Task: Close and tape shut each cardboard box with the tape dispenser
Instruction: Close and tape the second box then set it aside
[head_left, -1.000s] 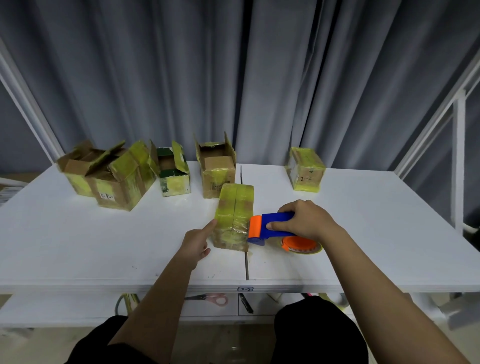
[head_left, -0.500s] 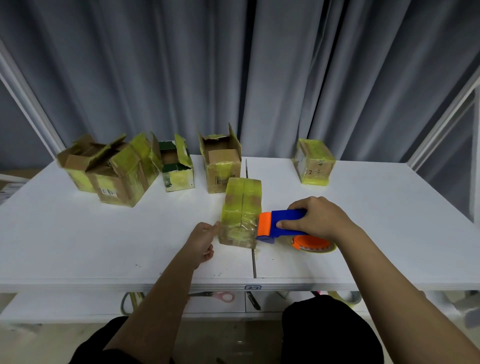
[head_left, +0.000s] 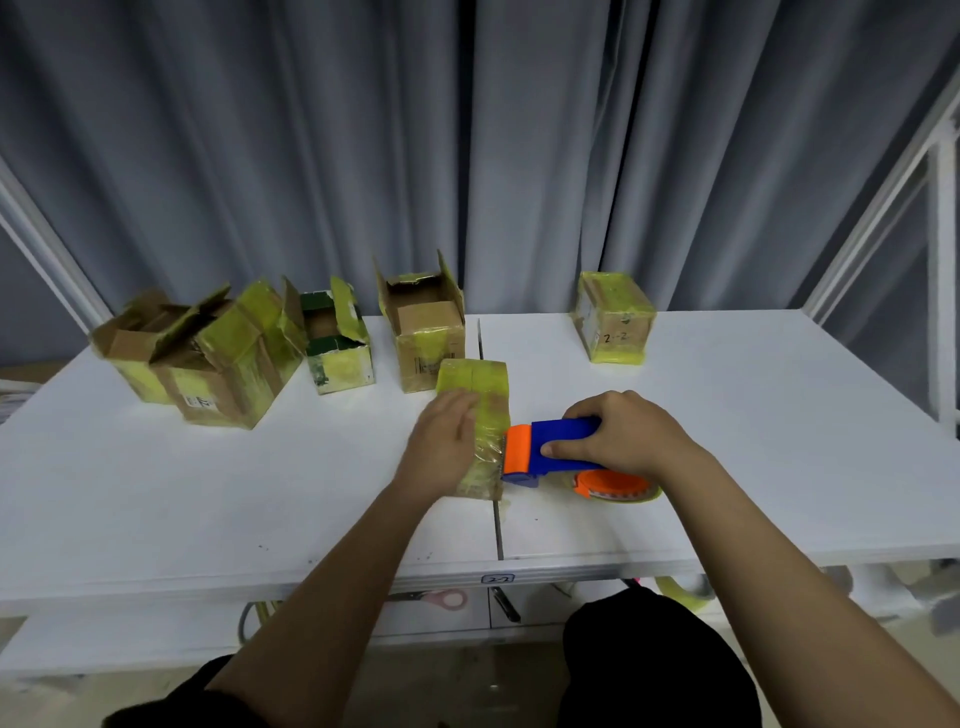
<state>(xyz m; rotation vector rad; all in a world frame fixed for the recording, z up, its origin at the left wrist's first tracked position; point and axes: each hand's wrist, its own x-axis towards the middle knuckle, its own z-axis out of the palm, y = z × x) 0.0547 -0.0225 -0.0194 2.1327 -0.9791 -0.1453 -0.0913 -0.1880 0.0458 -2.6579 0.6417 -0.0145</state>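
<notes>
My left hand (head_left: 441, 449) lies flat and open on the closed box (head_left: 480, 410) near the middle of the white table (head_left: 208, 493). My right hand (head_left: 618, 439) is wrapped around the blue-and-orange tape dispenser (head_left: 550, 452), its orange end touching the box's right side. Four open boxes (head_left: 291, 345) stand far left.
</notes>
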